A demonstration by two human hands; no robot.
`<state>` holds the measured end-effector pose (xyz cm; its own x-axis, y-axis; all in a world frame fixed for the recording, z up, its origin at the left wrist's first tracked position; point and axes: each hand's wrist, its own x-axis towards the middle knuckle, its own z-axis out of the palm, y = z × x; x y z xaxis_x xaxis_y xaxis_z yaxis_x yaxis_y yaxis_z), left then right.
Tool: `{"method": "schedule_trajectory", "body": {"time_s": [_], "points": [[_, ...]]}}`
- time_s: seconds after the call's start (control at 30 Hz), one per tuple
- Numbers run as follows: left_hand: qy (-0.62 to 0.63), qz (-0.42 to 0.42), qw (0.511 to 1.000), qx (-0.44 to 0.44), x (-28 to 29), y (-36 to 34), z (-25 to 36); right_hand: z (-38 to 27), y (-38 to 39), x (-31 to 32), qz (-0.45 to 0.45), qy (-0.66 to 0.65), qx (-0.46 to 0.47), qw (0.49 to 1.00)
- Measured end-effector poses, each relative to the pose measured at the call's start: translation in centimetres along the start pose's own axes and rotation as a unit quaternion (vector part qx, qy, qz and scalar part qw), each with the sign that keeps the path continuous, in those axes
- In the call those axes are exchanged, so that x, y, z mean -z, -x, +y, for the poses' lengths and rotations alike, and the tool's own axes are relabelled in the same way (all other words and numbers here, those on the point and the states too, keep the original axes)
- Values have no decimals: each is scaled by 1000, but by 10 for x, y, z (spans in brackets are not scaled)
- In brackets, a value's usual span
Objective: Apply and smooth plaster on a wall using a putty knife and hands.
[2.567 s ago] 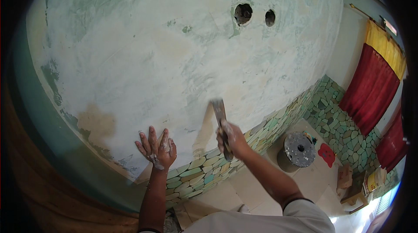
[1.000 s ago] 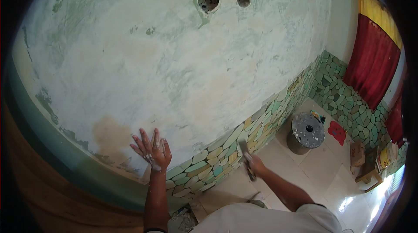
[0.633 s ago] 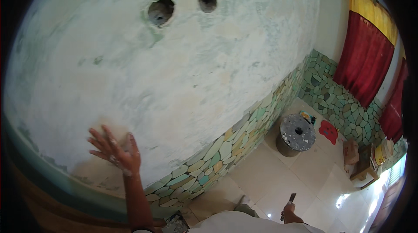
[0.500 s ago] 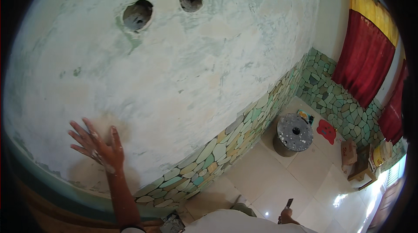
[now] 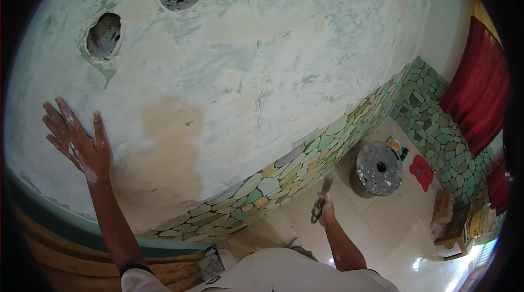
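Observation:
My left hand [image 5: 80, 142] lies flat with spread fingers against the plastered wall [image 5: 240, 101], at the left. White smears mark its back and wrist. Below two round holes [image 5: 105, 35] in the wall, it rests beside a damp-looking tan patch [image 5: 172, 139]. Lower and further right, my right hand [image 5: 328, 213] is closed round what looks like a putty knife [image 5: 326, 187], blade up and slightly blurred. It is apart from the wall, over the floor.
A band of green stone cladding [image 5: 267, 185] runs along the wall's foot. A grey speckled drum [image 5: 380, 169] stands on the tiled floor near a red mat [image 5: 421, 172]. Further right are a cardboard box [image 5: 442, 207], a wooden stool [image 5: 456, 237] and red curtains [image 5: 475, 90].
My left hand has moved up and left in view, still flat on the wall. My right hand has come up and left with the putty knife. The view has shifted too.

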<state>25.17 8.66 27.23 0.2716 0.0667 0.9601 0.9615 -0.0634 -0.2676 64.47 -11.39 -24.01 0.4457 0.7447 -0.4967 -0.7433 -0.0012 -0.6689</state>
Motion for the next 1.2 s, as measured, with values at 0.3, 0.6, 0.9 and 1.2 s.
{"method": "schedule_trajectory", "body": {"time_s": [0.3,0.6,0.9,1.2], "points": [[-7,-17,1000,-19,-8,16,23,-83,24,-152,-218,40,44,974],[42,-80,996,4,-17,106,68,-42,47,-164,-294,81,-63,950],[96,-127,985,60,-20,175,98,-43,60,-156,-319,107,-94,937],[141,-212,962,101,-11,262,135,-37,75,-148,-332,111,-113,930]]}}
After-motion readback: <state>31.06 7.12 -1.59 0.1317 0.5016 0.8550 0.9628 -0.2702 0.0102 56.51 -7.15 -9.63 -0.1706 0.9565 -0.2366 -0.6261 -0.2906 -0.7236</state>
